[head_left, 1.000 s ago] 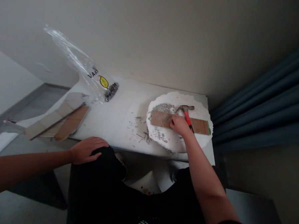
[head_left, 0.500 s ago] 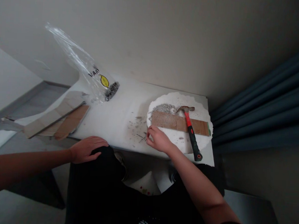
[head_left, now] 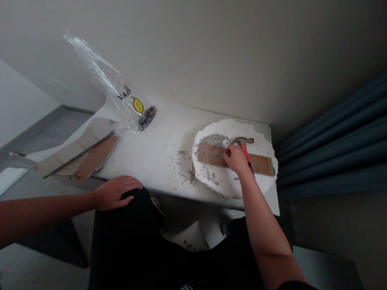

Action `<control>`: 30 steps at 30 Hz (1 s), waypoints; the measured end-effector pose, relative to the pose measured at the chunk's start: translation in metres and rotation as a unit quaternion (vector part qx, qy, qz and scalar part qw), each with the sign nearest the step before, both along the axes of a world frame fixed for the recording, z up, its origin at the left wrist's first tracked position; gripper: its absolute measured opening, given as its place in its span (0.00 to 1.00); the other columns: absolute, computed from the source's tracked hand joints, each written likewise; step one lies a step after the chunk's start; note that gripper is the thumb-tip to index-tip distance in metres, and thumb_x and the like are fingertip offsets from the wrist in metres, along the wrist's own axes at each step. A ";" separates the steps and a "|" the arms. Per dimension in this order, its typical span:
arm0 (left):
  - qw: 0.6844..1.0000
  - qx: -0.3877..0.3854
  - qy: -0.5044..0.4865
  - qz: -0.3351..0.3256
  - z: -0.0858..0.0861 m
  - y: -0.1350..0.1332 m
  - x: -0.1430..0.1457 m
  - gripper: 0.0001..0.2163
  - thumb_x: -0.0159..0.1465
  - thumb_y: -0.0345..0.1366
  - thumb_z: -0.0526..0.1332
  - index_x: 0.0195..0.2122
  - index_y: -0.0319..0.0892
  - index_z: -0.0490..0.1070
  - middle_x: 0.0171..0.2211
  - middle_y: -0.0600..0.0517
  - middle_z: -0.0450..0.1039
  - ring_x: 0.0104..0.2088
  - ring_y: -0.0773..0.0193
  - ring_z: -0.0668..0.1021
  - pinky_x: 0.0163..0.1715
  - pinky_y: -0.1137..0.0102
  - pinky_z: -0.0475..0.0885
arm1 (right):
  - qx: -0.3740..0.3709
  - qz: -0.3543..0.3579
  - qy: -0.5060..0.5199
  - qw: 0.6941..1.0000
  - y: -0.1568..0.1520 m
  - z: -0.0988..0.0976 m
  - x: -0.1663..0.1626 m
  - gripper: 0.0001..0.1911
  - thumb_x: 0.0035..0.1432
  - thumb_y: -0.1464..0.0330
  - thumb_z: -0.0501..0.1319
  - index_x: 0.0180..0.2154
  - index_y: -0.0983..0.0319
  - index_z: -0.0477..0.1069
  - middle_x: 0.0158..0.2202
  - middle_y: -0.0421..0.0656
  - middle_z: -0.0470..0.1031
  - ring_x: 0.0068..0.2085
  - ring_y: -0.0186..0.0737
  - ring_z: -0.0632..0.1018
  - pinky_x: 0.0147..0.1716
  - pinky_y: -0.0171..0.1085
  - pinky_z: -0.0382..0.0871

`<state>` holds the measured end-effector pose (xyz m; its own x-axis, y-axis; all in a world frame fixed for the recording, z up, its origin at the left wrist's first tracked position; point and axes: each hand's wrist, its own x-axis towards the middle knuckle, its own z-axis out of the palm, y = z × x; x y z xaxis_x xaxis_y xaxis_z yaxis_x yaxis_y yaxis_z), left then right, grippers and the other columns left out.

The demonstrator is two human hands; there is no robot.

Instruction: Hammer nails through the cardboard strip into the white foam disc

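Observation:
My right hand (head_left: 236, 159) is over a brown cardboard strip (head_left: 212, 154), its fingertips pinched together at the strip's middle. Whatever may be between those fingers is too small to make out. Just right of the hand, a claw hammer (head_left: 246, 150) with a red and black handle lies across the strip; my hand and forearm hide most of its handle. Under both is a white round sheet with a ragged edge (head_left: 262, 133), with grey bits heaped (head_left: 215, 139) at its upper left. My left hand (head_left: 118, 193) rests open on my left knee, holding nothing.
Thin nail-like pieces (head_left: 192, 176) and crumbs lie on the white table (head_left: 160, 156) left of the round sheet. A clear plastic bag (head_left: 131, 100) with dark contents stands at the back left. Folded cardboard (head_left: 92, 157) lies at the left edge. Blue curtains (head_left: 343, 140) hang on the right.
My right hand has moved right and away from me, from beside the thin pieces at the sheet's left edge to the middle of the cardboard strip. My left hand stays on the knee.

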<state>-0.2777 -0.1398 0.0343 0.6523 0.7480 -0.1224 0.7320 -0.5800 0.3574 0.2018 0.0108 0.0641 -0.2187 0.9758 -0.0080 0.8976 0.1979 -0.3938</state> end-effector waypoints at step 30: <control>0.999 0.016 0.037 -0.013 0.006 0.000 0.004 0.16 0.68 0.40 0.54 0.52 0.45 0.74 0.51 0.46 0.80 0.53 0.53 0.78 0.59 0.58 0.70 | -0.065 0.046 -0.106 0.991 0.008 -0.009 0.000 0.08 0.61 0.67 0.64 0.40 0.64 0.78 0.42 0.52 0.83 0.42 0.48 0.82 0.39 0.37 0.69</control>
